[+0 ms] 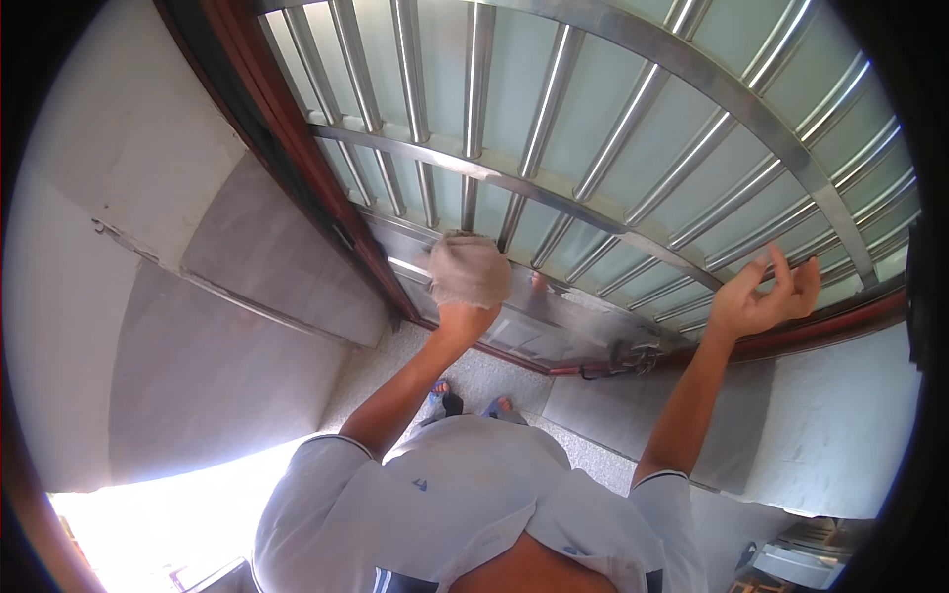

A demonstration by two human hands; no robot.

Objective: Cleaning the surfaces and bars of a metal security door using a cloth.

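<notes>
A greyish-brown cloth (470,268) is bunched over the fingers of my left hand (468,320), which holds it. The cloth is against the stainless steel door (571,315), at the lower ends of its upright bars. Most of my left fingers are hidden beneath it. Over on the right, my right hand (764,295) is raised beside the lower right bars (764,231), palm up and fingers apart, with nothing in it. Whether its fingertips touch a bar, I cannot tell. Pale, frosted-looking panes (511,81) show behind the bars.
A red-brown frame (285,126) borders the door on the left. The lock and handle (637,356) stick out low on the right. Grey wall tiles (245,348) line the left side. My sandalled feet (498,406) stand on the speckled floor (474,370).
</notes>
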